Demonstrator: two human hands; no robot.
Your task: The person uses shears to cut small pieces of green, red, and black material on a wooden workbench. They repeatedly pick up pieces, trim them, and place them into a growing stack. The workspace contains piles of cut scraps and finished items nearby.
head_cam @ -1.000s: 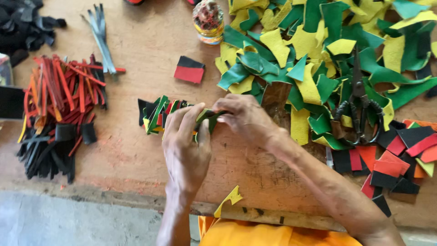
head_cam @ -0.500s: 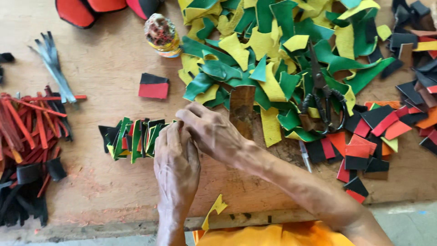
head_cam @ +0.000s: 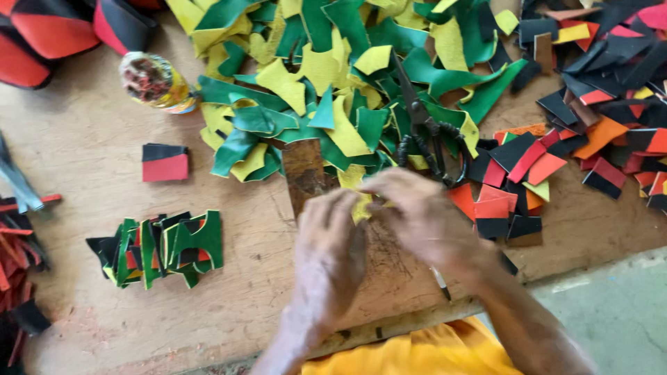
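My left hand [head_cam: 328, 250] and my right hand [head_cam: 410, 212] meet over the wooden board [head_cam: 97, 146], both pinching a small yellow cut piece [head_cam: 361, 205] between their fingertips. Just beyond them lies a big heap of green and yellow cut pieces [head_cam: 326, 76]. To the left, apart from my hands, stands a row of stacked green, black and red pieces [head_cam: 163, 246]. Black scissors [head_cam: 427, 132] rest on the heap just above my right hand.
A pile of black, red and orange pieces [head_cam: 590, 104] fills the right side. A single black-and-red piece [head_cam: 165, 162] lies left of the heap, near a small jar [head_cam: 149, 82]. Red and black strips [head_cam: 17, 257] sit at the far left. A pen [head_cam: 441, 283] lies by the board's front edge.
My hands have left the stacked row and moved right to the edge of the heap, where they took hold of a yellow piece. The view has shifted right.
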